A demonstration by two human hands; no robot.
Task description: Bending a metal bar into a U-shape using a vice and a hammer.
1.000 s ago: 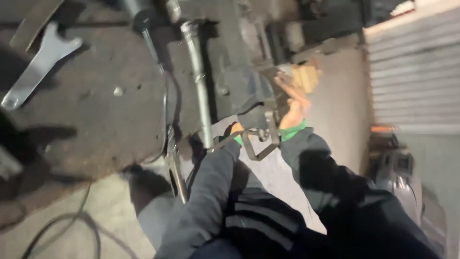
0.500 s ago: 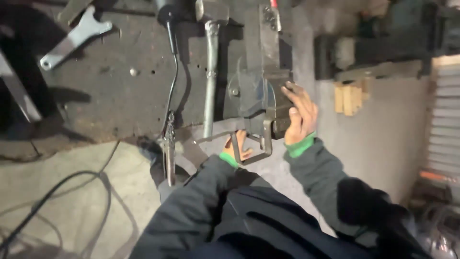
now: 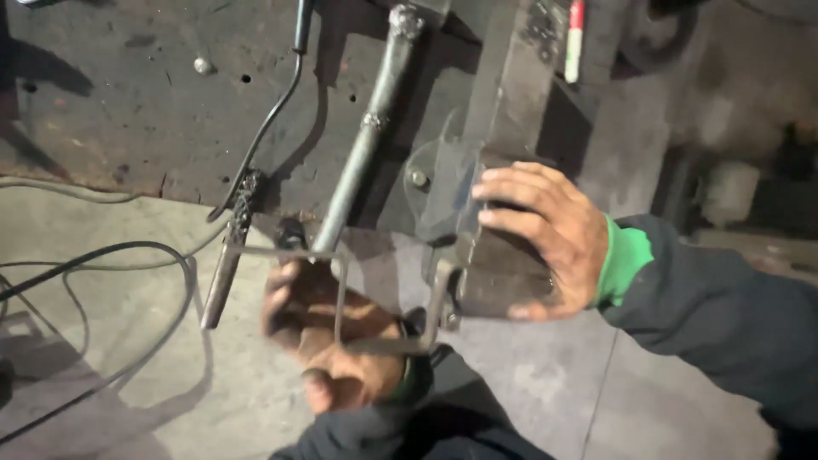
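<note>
Now the right hand (image 3: 545, 234), which half a second ago only touched the dark metal block (image 3: 498, 281) at the desk (image 3: 128, 94) edge, wraps it; the left hand (image 3: 336, 341) grips the bent rod frame (image 3: 341, 294) beside it

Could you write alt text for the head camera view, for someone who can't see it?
Two bare hands work at a dark metal bench: the left hand holds a bent wire frame, the right hand grips a vise.
</note>
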